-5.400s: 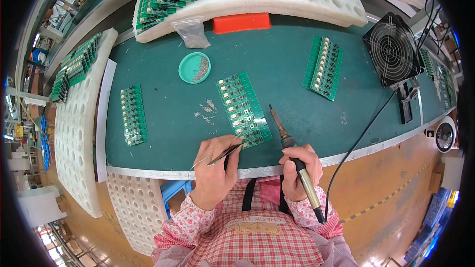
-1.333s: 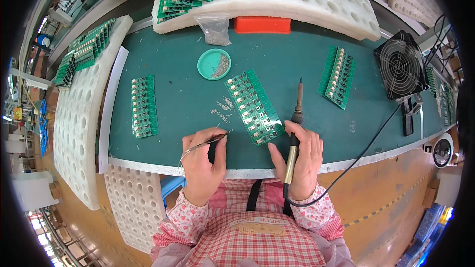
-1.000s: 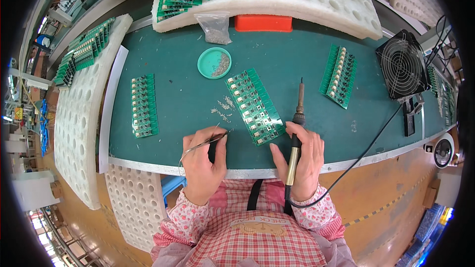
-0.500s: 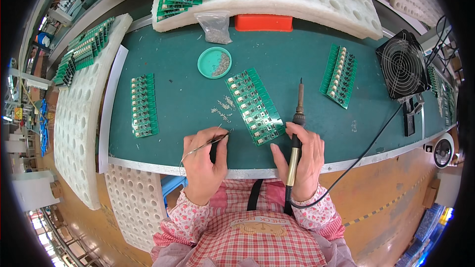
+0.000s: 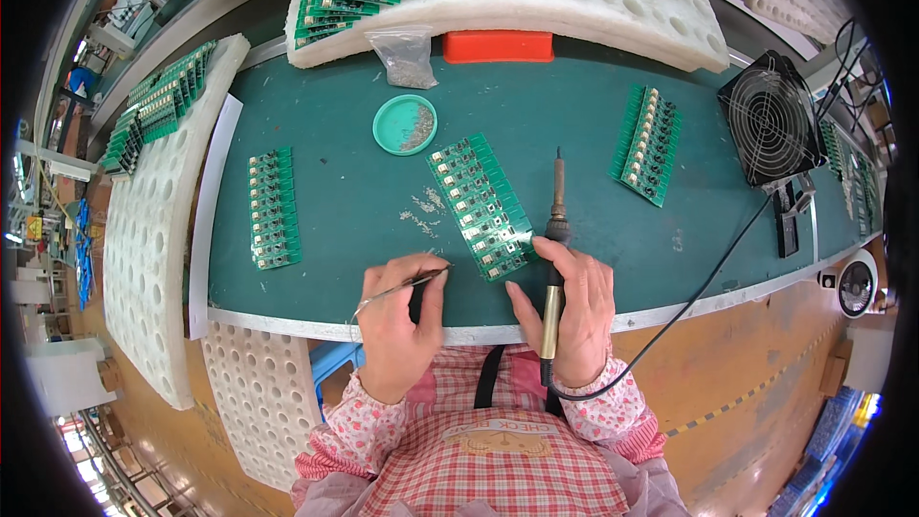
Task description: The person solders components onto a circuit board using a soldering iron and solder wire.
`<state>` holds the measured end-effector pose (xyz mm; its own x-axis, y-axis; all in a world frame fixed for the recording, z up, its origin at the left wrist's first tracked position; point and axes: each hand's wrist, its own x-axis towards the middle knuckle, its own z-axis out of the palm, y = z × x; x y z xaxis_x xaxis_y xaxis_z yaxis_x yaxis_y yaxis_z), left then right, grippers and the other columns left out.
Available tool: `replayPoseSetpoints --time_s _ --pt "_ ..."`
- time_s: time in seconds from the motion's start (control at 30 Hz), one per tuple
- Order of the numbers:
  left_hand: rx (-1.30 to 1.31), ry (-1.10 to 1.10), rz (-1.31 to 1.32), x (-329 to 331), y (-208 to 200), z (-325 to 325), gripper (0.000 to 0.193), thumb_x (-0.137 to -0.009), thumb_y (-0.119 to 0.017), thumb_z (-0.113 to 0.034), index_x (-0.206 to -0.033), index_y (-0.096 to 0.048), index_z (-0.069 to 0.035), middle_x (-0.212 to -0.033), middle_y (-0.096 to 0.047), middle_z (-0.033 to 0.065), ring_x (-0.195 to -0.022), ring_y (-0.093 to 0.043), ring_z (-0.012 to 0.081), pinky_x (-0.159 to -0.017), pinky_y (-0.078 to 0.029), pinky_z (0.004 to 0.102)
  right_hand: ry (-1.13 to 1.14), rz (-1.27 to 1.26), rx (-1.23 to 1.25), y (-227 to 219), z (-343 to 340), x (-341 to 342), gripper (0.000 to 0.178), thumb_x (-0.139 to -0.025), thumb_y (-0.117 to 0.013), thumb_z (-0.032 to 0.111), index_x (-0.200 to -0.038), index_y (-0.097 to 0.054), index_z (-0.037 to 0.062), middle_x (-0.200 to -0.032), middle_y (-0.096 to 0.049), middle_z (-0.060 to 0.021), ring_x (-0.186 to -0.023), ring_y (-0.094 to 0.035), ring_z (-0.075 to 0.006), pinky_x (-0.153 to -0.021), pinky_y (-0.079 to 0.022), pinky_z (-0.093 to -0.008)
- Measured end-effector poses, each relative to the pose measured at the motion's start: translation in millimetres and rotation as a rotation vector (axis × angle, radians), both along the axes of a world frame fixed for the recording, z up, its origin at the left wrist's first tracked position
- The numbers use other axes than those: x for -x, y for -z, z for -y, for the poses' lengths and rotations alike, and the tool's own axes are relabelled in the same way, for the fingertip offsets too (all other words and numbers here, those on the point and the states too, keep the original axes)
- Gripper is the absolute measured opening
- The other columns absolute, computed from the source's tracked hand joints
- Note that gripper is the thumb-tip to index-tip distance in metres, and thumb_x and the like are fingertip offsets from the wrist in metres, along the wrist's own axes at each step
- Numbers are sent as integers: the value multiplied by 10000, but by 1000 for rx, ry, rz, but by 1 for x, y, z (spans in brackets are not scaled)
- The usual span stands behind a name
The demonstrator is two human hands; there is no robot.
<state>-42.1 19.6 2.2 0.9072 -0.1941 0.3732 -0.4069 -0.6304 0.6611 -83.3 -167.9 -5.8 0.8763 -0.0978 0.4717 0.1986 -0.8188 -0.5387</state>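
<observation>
My left hand (image 5: pixel 400 324) rests at the near edge of the green work mat (image 5: pixel 565 105) and pinches a pair of tweezers (image 5: pixel 407 284) whose tips point right toward a green circuit board panel (image 5: pixel 479 202). My right hand (image 5: pixel 572 306) grips a soldering iron (image 5: pixel 555 220) by its handle, tip pointing away from me, just right of the panel's near corner. The thumb touches that corner. Small loose parts (image 5: pixel 421 209) lie left of the panel.
A round teal dish (image 5: pixel 404 124) of tiny parts, a clear bag (image 5: pixel 406 56) and a red box (image 5: pixel 497 45) sit at the back. More board panels lie at left (image 5: pixel 273 208) and right (image 5: pixel 647 145). White foam trays (image 5: pixel 153 230) hold boards. A black fan (image 5: pixel 769 121) stands right.
The view has shifted slightly since the oldest frame; the soldering iron swung from leaning left to pointing straight away. Over the last second both hands have barely moved.
</observation>
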Motion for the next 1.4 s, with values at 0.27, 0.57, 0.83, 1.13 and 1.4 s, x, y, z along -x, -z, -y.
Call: replayPoseSetpoints --time_s 0.27,0.57,0.83,1.13,1.4 --pt "117 112 -75 9 2 22 103 -863 -676 33 -956 -694 -6 -988 -705 111 -889 -664 278 -785 -515 346 -1 14 -29 1 2 2 590 -760 -820 102 -1293 -572 65 -1050 -645 -113 -898 -627 -272 -817 -454 -393" --pt "81 147 -32 12 2 25 141 -846 -681 46 -975 -685 -12 -986 -711 103 -899 -658 287 -797 -505 365 16 48 -170 2 7 7 535 -772 -796 34 -1258 -573 41 -1033 -665 -101 -885 -638 -266 -801 -479 -381" --pt "61 115 -3 14 2 29 140 -835 -680 49 -961 -688 -10 -982 -709 103 -898 -650 298 -798 -500 375 27 49 -279 1 10 10 507 -768 -780 -17 -1231 -577 30 -956 -683 -81 -815 -645 -252 -762 -503 -369" --pt "17 130 -10 14 2 28 141 -831 -675 58 -957 -684 -7 -981 -702 102 -896 -638 303 -796 -500 376 25 62 -314 3 10 11 488 -775 -771 -17 -1227 -594 37 -940 -686 -72 -808 -644 -248 -748 -506 -357" --pt "2 138 5 14 2 29 146 -830 -677 56 -960 -680 -9 -989 -698 96 -900 -634 301 -797 -500 376 24 73 -321 3 9 11 477 -775 -769 -19 -1219 -601 35 -922 -688 -72 -787 -645 -247 -734 -507 -351"
